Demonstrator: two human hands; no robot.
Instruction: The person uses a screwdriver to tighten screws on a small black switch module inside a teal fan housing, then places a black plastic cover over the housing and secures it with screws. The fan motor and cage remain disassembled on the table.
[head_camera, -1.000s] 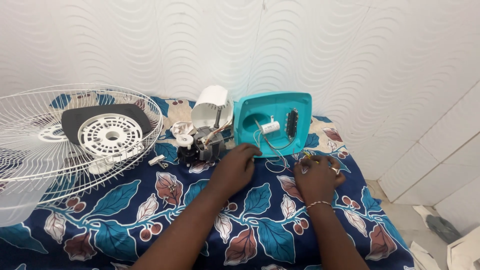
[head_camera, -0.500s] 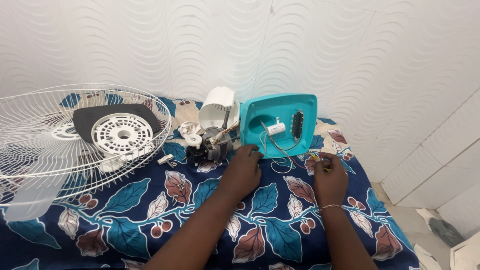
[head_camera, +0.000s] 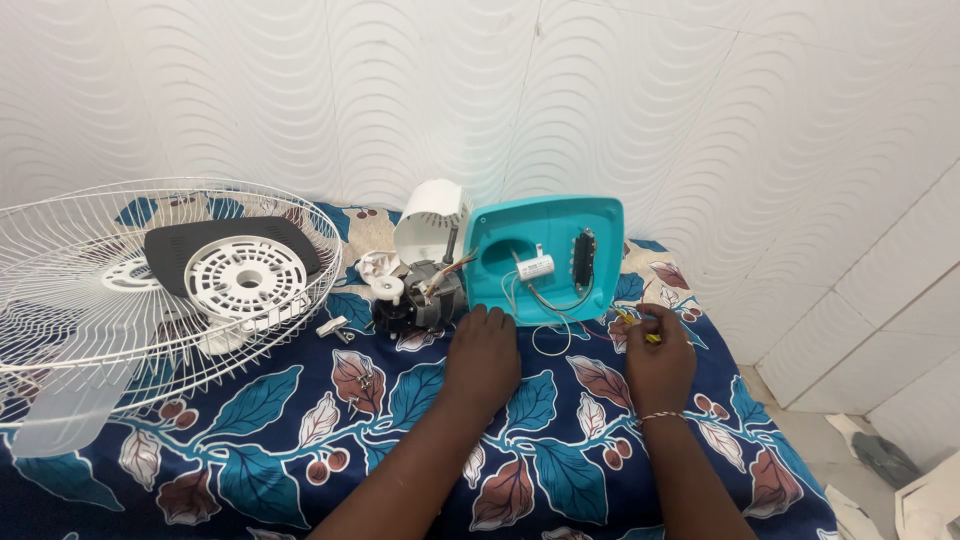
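Head view: left hand (head_camera: 482, 352) rests fingers-down beside the dark metal fan motor (head_camera: 420, 300); right hand (head_camera: 658, 358) pinches a small yellow-handled tool (head_camera: 640, 328) near the teal plastic housing (head_camera: 545, 258); next, steady wiring work.

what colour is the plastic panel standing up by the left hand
Turquoise: the upright plastic panel beside the left hand shows best in the head view.

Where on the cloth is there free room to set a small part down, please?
Bare cloth lies in front of the wire guard, left of the left hand; another patch is between both forearms. Around the motor, teal housing and right hand, it is crowded.
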